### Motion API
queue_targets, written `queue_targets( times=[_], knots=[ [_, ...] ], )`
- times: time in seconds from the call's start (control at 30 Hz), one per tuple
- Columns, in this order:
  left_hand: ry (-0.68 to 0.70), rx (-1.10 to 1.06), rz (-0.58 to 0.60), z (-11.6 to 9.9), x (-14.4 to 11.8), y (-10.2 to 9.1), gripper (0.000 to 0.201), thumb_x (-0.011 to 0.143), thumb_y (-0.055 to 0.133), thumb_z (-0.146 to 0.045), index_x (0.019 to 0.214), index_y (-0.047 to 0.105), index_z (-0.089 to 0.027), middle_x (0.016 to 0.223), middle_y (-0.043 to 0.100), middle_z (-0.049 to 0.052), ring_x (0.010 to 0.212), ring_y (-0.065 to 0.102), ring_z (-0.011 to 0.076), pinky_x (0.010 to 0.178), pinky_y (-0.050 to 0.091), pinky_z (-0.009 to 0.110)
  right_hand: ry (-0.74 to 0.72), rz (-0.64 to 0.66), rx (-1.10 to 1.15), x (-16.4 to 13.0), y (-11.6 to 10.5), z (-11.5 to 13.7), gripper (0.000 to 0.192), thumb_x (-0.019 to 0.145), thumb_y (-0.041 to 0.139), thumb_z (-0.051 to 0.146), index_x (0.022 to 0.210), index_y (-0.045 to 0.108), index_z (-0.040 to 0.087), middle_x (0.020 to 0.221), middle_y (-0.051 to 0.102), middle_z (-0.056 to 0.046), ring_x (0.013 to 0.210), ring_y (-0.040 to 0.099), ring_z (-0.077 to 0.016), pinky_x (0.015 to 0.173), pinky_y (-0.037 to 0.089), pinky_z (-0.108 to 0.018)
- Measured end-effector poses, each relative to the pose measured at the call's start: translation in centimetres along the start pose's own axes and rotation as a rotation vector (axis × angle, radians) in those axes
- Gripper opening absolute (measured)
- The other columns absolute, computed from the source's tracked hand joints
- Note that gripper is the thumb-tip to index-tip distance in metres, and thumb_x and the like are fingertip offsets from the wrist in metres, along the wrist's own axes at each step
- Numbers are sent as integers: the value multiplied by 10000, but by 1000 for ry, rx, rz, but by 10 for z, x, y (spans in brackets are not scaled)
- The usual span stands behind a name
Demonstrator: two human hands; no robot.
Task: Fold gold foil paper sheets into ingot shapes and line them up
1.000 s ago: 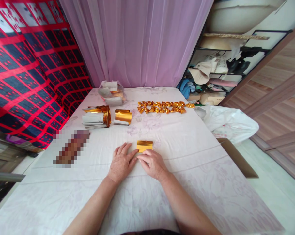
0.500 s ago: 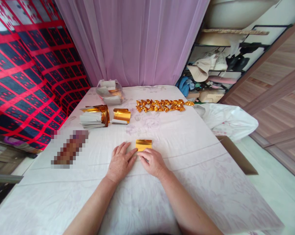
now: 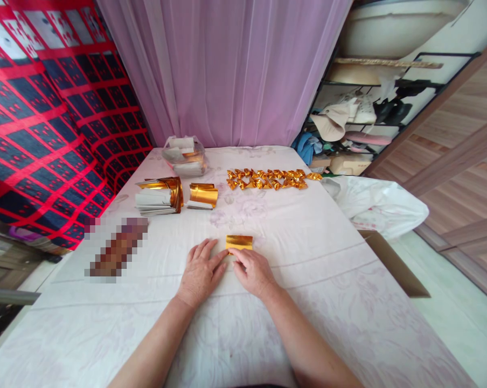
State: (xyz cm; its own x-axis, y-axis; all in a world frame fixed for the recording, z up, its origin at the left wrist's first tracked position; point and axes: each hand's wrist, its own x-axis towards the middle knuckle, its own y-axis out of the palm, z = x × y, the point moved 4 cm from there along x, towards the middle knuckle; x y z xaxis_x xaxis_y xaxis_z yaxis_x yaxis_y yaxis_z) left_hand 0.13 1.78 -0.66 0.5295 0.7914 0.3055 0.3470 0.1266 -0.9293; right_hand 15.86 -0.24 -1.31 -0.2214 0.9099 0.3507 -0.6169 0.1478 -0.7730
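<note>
Paper (image 3: 239, 241), a small gold sheet, lies on the white cloth (image 3: 332, 302) of the tabletop (image 3: 106, 323), just beyond the fingertips, and from my distant seat that is where I see most risk. My left hand (image 3: 203, 271) lies palm down with its fingers spread, index tip at the sheet's near left corner. My right hand (image 3: 254, 268) is half curled, its index finger on the near edge; whether its thumb pinches anything I cannot tell. The two hands are apart at the palms, index tips almost meeting.

With so little of the left hand on it, I judge the sheet could swivel under a sideways push from the right finger, and a crease would then run skewed. Shiny foil probably holds a wrong crease, so a second try might leave a line. Wrinkles in the cloth could make a fold uneven.

Farther off, the small stack (image 3: 203, 195) and the larger stack (image 3: 160, 197) curl loosely; a careless reach could spill them. The folded gold pieces (image 3: 263, 179) sit in close rows, so a knock might scatter them, and the end piece (image 3: 314, 177) lies nearest the tabletop's right edge.
</note>
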Motion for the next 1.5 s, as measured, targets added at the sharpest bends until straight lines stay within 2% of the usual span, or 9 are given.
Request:
queue_targets(
  times=[0.33, 0.53, 0.93, 1.5],
  knots=[
    [8, 5, 10, 1, 0, 1, 348, 927, 526, -332, 1259, 628, -307, 1365, 533, 117, 1290, 446, 334, 1023, 389, 550, 24, 16, -12, 0, 0, 0, 340, 856, 514, 140, 1175, 619, 197, 985, 715, -60, 893, 651, -200, 807, 500, -314],
    [11, 3, 15, 0, 0, 1, 343, 924, 532, -333, 1248, 638, -299, 1365, 534, 121, 1289, 446, 336, 1022, 389, 547, 42, 37, -37, 1, 0, 1, 338, 870, 521, 165, 1193, 619, 184, 935, 719, -55, 852, 654, -194, 792, 505, -313],
    [4, -38, -8, 1, -1, 1, 343, 917, 531, -324, 1244, 633, -298, 1373, 530, 109, 1289, 444, 329, 1026, 386, 554, 39, -1, -31, 3, 2, 1, 317, 862, 489, 128, 1111, 667, 213, 1032, 732, -56, 923, 673, -185, 841, 511, -306],
    [-1, -15, 18, -1, 0, 0, 341, 915, 542, -319, 1241, 637, -291, 1379, 525, 114, 1293, 447, 329, 1030, 389, 545, 48, 11, -43, 4, 1, 1, 311, 854, 501, 121, 1096, 670, 222, 997, 734, -54, 909, 671, -188, 829, 512, -305]
  ],
)
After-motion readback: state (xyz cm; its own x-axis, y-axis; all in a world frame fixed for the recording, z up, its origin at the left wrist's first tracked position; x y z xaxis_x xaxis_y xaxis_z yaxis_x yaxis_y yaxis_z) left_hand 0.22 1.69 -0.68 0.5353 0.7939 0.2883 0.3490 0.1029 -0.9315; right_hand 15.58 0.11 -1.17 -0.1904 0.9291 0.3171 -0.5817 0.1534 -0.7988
